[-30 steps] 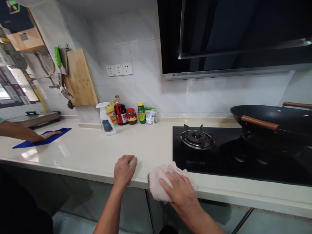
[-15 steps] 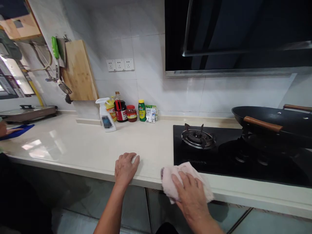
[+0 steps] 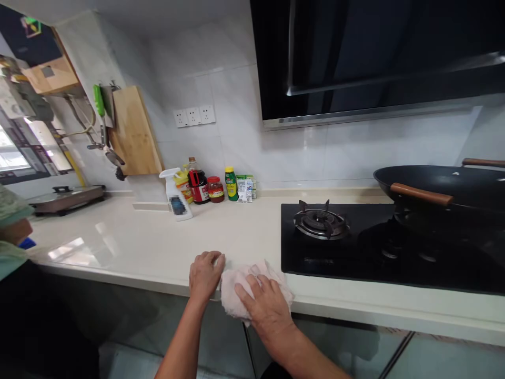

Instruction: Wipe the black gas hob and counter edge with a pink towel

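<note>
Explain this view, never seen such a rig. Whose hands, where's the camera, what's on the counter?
No machine here: these are a person's bare hands, seen by a camera worn on that person's head, looking forward and down. The left hand rests empty near the front edge of the white counter. The right hand holds a pale pink cloth against that edge. Toward the wall stand a spray bottle, a red-lidded jar and other bottles and packets. To the right, a black stove carries a wok. Another person is partly visible at far left.
</note>
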Demonstrator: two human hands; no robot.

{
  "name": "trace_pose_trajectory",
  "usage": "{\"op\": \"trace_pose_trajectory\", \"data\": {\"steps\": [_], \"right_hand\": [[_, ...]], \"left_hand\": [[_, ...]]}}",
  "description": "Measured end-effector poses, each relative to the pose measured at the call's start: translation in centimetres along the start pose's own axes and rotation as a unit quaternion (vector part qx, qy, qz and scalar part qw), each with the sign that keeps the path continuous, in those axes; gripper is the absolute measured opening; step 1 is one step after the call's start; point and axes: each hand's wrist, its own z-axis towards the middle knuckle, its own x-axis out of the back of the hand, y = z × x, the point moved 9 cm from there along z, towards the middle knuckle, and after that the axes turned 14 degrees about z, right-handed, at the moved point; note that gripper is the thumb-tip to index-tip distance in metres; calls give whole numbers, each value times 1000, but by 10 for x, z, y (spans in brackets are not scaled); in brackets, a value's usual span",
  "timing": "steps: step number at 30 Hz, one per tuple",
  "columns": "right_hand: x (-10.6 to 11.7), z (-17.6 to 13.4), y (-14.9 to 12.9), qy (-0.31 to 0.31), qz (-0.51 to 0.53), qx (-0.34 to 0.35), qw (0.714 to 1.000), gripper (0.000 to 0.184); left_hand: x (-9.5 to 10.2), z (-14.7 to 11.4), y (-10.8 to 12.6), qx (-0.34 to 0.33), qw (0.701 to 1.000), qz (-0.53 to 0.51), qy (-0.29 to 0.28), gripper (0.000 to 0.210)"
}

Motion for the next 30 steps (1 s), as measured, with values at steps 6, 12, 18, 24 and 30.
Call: {"op": "trace_pose_trajectory", "data": {"steps": [6, 12, 18, 24, 30], "right_hand": [[53, -47, 41, 16, 19, -41, 999, 72], [88, -87, 78, 60, 26, -82, 994, 76], [105, -109, 103, 70, 7, -138, 988, 79], [107, -105, 100, 77, 1, -141, 987, 79], [104, -106, 101, 81, -20, -136, 987, 83]], "left_hand": [[-2, 3, -3, 10, 1000, 12, -6, 34], [-1, 5, -4, -6, 1000, 23, 2, 35], [-7, 0, 18, -56, 998, 5, 20, 29], [3, -39, 119, -173, 969, -176, 25, 23], [13, -74, 213, -256, 934, -246, 30, 19]]}}
